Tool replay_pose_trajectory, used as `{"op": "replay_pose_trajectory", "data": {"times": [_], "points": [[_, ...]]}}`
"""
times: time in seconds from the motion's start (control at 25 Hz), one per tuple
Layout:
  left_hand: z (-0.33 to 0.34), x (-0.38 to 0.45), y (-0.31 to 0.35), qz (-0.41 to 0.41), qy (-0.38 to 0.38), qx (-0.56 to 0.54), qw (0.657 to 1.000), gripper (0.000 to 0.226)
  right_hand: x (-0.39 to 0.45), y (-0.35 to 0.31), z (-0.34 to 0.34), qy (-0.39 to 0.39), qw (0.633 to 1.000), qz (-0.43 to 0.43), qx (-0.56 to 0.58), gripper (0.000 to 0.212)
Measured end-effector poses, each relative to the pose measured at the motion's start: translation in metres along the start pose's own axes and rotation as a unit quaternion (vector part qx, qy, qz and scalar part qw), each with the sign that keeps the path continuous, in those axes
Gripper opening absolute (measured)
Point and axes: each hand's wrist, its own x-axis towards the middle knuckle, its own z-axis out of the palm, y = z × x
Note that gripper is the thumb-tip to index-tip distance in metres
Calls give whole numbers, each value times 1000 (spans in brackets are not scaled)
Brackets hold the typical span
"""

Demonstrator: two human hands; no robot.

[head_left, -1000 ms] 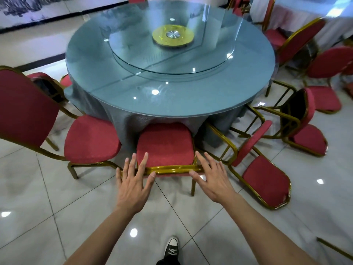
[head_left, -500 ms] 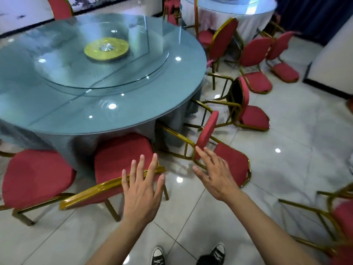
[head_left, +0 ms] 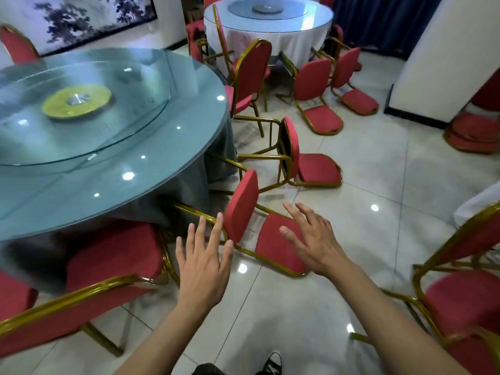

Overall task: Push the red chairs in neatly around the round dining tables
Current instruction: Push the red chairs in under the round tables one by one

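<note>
Hands reaching over a toppled red chair (head_left: 266, 234)

Left hand (head_left: 203, 263) and right hand (head_left: 313, 239) are hovering spread, holding nothing — the chair is lying tipped at the round table's (head_left: 113, 169) four o'clock edge.

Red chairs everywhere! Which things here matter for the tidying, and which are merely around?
Part of the job:
tipped-over red padded chair with gold metal frame
round glass-topped dining table
left hand
right hand

Just around:
framed ink tree painting
dark blue curtain
</note>
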Motion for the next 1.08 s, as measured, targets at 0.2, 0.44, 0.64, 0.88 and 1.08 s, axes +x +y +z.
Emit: {"op": "replay_pose_trajectory", "data": {"times": [0.2, 0.44, 0.64, 0.88, 1.08], "points": [[35, 41, 64, 2, 14, 15, 1000, 64, 32, 68, -38, -5, 1000, -9, 2, 85], [62, 92, 93, -19, 22, 20, 999, 63, 86, 105, -56, -12, 999, -37, -4, 86], [87, 165, 112, -63, 28, 6, 998, 64, 175, 126, -68, -36, 997, -72, -9, 79], [103, 254, 126, -138, 47, -21, 989, 72, 280, 133, -82, -84, 988, -125, -26, 76], [112, 305, 138, -154, 50, -30, 986, 70, 341, 148, -95, -89, 984, -149, -36, 79]]}}
